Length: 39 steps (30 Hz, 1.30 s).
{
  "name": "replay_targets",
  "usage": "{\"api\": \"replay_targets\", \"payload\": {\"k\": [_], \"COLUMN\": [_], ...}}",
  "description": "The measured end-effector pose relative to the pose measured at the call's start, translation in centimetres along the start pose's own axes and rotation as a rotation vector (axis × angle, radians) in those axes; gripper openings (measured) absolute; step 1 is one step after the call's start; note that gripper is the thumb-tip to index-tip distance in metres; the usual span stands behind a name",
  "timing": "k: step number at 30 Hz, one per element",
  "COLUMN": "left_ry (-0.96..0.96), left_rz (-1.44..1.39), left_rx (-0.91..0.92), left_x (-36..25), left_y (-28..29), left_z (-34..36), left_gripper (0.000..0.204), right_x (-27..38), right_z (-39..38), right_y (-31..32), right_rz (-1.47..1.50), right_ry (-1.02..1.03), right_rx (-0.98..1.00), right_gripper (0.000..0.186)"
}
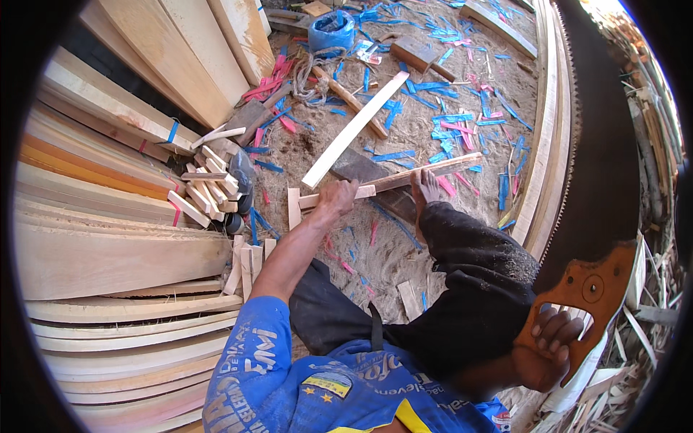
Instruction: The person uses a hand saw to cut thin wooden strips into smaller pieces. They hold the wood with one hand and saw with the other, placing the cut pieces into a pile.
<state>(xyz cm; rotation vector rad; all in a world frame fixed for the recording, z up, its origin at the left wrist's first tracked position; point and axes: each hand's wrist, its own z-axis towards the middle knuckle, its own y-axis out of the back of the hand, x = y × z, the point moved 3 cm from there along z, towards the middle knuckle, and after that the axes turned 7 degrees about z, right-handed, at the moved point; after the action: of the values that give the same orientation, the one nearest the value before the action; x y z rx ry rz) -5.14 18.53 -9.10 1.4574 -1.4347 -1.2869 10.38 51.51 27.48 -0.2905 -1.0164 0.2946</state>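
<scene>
Right grip [547, 352] clasps the saw [603, 195] by its handle [608, 287], blade extending forward.

Planks [115, 263] left, saw [603, 159] right — gap between

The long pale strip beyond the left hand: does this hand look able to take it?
Probably yes, once the left hand releases the wooden stick: the near end of the pale strip lies just beyond, with nothing visible between.

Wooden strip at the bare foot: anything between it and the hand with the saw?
Yes: the bent right leg in black trousers lies between the right hand, which grips the saw, and the wooden strip, as seen from the head.
</scene>
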Motion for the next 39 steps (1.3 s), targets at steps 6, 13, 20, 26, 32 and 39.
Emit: {"api": "replay_targets", "payload": {"k": [6, 13, 20, 26, 32, 39], "left_ry": [0.051, 0.147, 0.193, 0.128, 0.19, 0.135], "left_rz": [0.012, -0.039, -0.143, -0.083, -0.056, -0.03], "left_rx": [-0.029, -0.113, -0.135, -0.175, -0.181, -0.162], "left_x": [2.3, 2.0, -0.4, -0.4, 1.4, 1.7], "left_y": [-1.0, -3.2, -4.0, -2.7, -3.2, -2.1], "left_z": [-1.5, -3.3, -4.7, -4.0, -2.7, -2.2], "left_gripper": [0.02, 0.018, 0.018, 0.019, 0.017, 0.013], "right_x": [-0.4, -3.2, -16.5, -17.9, -12.1, -9.2], "right_z": [-1.9, -1.6, 1.9, 0.1, -1.8, -6.5], "right_y": [2.5, 2.2, -8.2, -8.7, -7.7, -5.9], "right_rz": [-0.113, -0.311, -1.019, -0.64, -0.789, -0.586], "right_ry": [-0.023, -0.432, -0.284, -0.461, -0.342, -0.603], "right_rx": [0.077, 0.103, 0.554, 0.38, 0.378, 0.13], "right_gripper": [0.019, 0.008, 0.042, 0.047, 0.052, 0.053]}}
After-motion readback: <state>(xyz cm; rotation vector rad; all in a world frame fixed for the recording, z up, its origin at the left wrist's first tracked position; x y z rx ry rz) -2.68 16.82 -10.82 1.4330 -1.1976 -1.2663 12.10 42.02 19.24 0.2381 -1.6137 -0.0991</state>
